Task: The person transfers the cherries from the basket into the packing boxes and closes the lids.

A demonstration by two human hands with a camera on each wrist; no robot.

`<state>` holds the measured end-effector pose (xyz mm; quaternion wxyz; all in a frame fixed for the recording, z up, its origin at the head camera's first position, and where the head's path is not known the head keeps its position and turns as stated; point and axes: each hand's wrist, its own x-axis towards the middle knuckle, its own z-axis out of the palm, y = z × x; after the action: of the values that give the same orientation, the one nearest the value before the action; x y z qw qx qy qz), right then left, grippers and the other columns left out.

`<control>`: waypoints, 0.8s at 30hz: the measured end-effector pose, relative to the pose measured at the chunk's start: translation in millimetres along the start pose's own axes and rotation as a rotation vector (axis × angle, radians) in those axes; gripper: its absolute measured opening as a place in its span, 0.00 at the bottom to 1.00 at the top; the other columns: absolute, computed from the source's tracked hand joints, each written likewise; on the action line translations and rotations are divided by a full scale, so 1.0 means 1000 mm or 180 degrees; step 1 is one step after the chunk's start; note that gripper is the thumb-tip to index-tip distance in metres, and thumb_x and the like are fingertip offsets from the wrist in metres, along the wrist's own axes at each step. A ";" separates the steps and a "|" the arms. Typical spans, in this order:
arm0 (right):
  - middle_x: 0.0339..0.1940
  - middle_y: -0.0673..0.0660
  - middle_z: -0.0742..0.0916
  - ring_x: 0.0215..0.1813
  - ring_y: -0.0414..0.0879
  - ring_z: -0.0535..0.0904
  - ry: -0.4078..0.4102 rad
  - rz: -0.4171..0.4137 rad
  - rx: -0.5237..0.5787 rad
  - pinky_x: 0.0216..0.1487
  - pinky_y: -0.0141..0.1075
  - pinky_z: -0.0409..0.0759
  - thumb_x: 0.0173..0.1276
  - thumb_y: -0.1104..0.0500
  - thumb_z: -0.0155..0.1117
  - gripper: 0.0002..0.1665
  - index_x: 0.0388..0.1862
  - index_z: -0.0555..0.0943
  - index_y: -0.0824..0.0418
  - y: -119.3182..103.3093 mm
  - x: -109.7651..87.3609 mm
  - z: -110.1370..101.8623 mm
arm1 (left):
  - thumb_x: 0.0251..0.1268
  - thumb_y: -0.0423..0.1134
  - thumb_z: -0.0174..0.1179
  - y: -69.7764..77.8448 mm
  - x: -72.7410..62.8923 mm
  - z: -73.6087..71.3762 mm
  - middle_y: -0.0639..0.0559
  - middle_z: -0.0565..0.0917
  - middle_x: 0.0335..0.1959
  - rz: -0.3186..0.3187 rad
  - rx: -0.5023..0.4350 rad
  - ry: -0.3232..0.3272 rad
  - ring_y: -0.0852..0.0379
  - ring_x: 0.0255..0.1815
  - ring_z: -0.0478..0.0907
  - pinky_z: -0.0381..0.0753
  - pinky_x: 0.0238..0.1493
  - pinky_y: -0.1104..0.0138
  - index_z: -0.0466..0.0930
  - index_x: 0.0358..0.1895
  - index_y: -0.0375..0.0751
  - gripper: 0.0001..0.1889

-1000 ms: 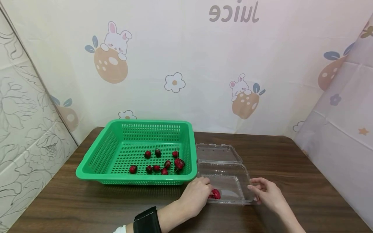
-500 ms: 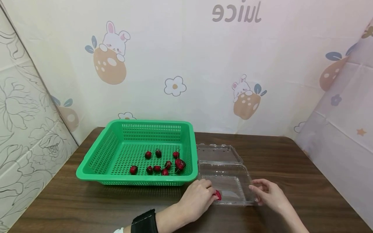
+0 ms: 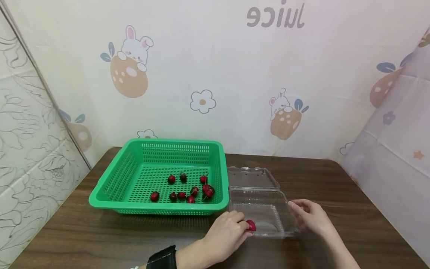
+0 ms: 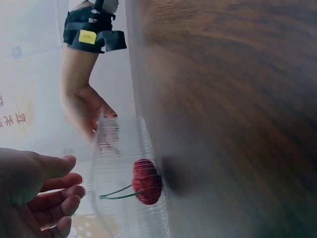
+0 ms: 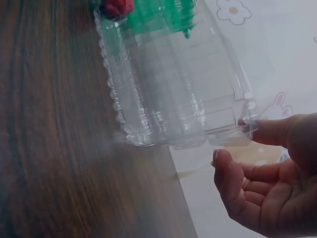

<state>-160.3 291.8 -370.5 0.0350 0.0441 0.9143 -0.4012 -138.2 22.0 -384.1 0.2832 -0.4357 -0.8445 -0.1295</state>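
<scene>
Inside the clear plastic clamshell container [image 3: 267,215], a pair of red cherries [image 4: 147,181] with green stems lies at the left end. My left hand [image 4: 39,191] is beside that end, fingers loosely bent and nothing between them. At the opposite end my right hand [image 3: 310,216] holds the container by its side edge. The right thumb [image 5: 272,131] lies at the rim, with the other fingers bent outside the wall. Farther left, several cherries [image 3: 181,195] lie in a green plastic basket [image 3: 141,205].
The container's lid [image 3: 252,177] lies folded back behind it, close to the basket's right side. All of this stands on a dark wooden table [image 3: 117,239], against a printed curtain [image 3: 235,74]. A black strap [image 3: 162,257] is around the left wrist.
My left hand has drawn back from the cherries, which stay in the container. My right hand has shifted a little farther back along the container's edge.
</scene>
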 end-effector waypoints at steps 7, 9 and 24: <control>0.23 0.54 0.80 0.24 0.44 0.75 0.0182 0.0071 0.0013 0.22 0.37 0.75 0.66 0.42 0.48 0.36 0.51 0.69 0.76 0.003 0.015 0.002 | 0.52 0.45 0.63 0.000 -0.001 -0.010 0.60 0.72 0.21 -0.0036 -0.0088 0.0050 0.65 0.26 0.69 0.62 0.26 0.77 0.81 0.26 0.48 0.06; 0.23 0.54 0.79 0.23 0.44 0.74 0.0230 0.0104 0.0049 0.21 0.37 0.74 0.66 0.42 0.48 0.36 0.50 0.70 0.76 0.004 0.019 0.004 | 0.52 0.45 0.63 -0.001 -0.002 -0.012 0.60 0.72 0.22 -0.0043 -0.0123 0.0077 0.65 0.27 0.69 0.63 0.26 0.77 0.81 0.26 0.48 0.06; 0.14 0.51 0.75 0.16 0.41 0.69 0.0464 -0.0161 0.0309 0.17 0.33 0.70 0.66 0.49 0.51 0.25 0.42 0.73 0.73 0.009 0.027 0.019 | 0.54 0.40 0.62 -0.033 0.005 -0.033 0.57 0.76 0.25 -0.0455 -0.0467 0.0304 0.62 0.28 0.72 0.72 0.31 0.73 0.82 0.28 0.43 0.05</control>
<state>-185.2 285.5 -392.9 -0.0440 0.0518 0.8947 -0.4415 -155.0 -9.0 -353.9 0.2805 -0.3873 -0.8472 -0.2314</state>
